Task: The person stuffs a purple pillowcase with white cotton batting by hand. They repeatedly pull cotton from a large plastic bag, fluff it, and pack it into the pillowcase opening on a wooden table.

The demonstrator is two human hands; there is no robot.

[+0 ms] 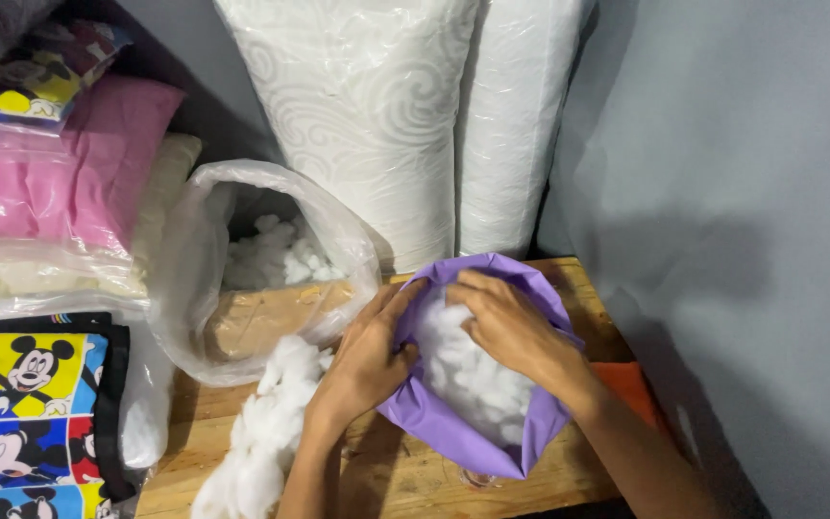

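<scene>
Left hand [369,351] curled in a grip, right hand [509,324] palm-down, fingers bent.
</scene>
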